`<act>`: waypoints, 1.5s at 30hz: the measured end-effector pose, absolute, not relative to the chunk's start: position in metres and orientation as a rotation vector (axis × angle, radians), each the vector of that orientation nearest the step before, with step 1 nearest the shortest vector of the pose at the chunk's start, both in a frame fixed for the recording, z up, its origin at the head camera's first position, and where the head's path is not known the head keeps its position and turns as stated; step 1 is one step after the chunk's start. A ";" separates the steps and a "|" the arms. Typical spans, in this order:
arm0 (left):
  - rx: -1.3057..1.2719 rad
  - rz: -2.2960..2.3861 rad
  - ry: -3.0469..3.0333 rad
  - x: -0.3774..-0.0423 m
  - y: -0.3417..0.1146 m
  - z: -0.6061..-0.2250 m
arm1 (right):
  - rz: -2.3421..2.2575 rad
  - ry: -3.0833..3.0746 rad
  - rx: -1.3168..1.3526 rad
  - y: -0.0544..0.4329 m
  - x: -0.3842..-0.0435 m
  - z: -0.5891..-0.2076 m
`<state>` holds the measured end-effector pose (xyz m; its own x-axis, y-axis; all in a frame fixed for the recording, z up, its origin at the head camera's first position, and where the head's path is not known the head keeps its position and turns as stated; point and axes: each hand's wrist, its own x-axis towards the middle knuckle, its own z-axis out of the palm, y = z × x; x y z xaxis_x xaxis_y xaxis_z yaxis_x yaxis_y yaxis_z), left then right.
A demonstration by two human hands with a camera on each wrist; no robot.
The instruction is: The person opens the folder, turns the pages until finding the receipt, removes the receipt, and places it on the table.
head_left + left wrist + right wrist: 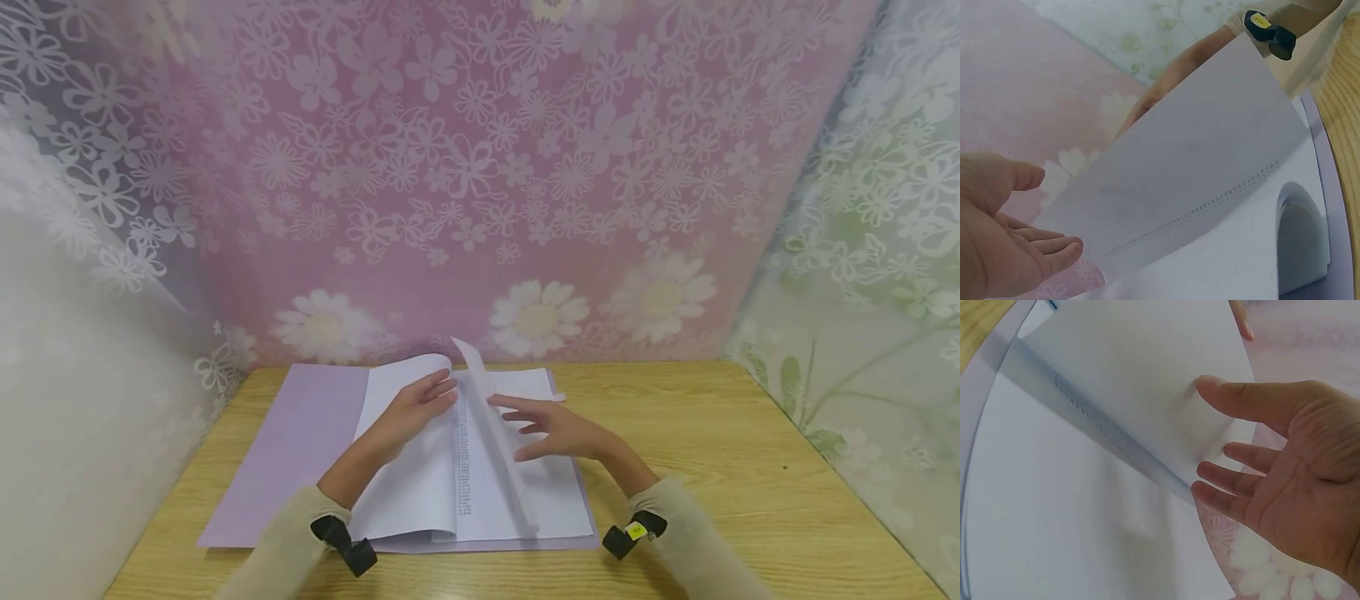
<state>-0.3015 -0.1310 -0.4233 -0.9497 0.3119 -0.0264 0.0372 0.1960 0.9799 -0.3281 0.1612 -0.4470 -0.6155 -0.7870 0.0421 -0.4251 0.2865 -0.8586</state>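
Observation:
A document folder with a lilac cover (307,450) lies opened on the table. Its white sheets carry a narrow column of small print, and one white page (495,446) stands up on edge near the middle. On the left half, my left hand (416,412) hovers by the curled-over sheets (408,492), its fingers loosely extended and holding nothing. My right hand (558,427) is at the other side of the raised page, fingers spread, fingertips close to or against it. From the right wrist, the thumb and fingers (1235,484) appear before the page; exact contact is unclear.
The wooden table (720,467) extends right of the folder. Behind it hangs a pink flowered curtain (465,208), with pale flowered panels on both sides. A small tab (558,397) sticks out at the folder's right edge. Black straps (637,533) circle both wrists.

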 end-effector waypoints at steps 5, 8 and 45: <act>0.296 1.864 2.242 -0.303 -0.121 -0.427 | -1.295 2.170 -1.114 0.153 -0.326 -0.448; 0.262 1.899 2.260 -0.304 -0.119 -0.430 | -1.306 2.196 -1.121 0.148 -0.324 -0.449; -0.136 1.754 2.496 -0.308 -0.189 -0.455 | -1.398 2.332 -1.141 0.133 -0.330 -0.437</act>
<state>-0.3083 -0.1895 -0.4549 -0.9922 -0.0223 -0.1228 -0.1231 0.3373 0.9333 -0.3302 0.1332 -0.4374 -0.6849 -0.6970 0.2124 -0.5157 0.2578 -0.8170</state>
